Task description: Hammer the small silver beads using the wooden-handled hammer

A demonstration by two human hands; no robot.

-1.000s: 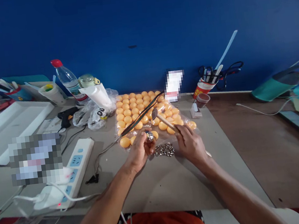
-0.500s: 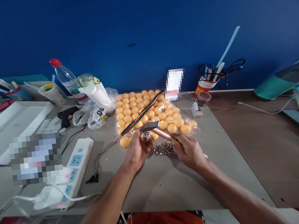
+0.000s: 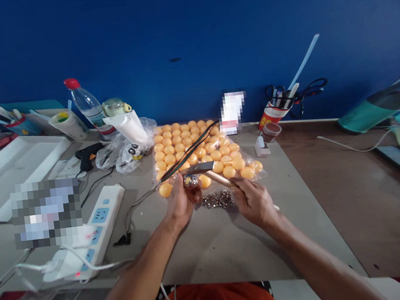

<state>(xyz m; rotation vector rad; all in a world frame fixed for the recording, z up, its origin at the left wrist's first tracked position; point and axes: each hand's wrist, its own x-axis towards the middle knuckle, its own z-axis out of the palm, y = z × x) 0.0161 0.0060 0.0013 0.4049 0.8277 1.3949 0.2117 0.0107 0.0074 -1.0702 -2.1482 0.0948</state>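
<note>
My left hand (image 3: 181, 202) is closed around a small ball (image 3: 191, 181). Shiny silver studs cover much of it, with a patch of orange showing. A hammer (image 3: 221, 178) with a pale wooden handle is gripped in my right hand (image 3: 253, 199). Its dark metal head lies across the top of the ball, close against it; whether they touch I cannot tell. Between my hands, a heap of small shiny metal studs (image 3: 217, 199) lies on the grey mat. Just beyond, rows of orange balls (image 3: 188, 144) sit in clear plastic, one loose ball (image 3: 165, 189) at the near left corner.
A dark cord (image 3: 189, 152) crosses the orange balls. To the left are a power strip (image 3: 100, 224), a glue gun (image 3: 87, 158), a white tray (image 3: 51, 145) and a bottle (image 3: 88, 105). A red cup with tools (image 3: 270, 113) and a small box (image 3: 262, 147) stand back right.
The ball in my left hand has turned slightly, so more orange shows. The hammer head has shifted a little relative to it. The whole view has drifted slightly left.
</note>
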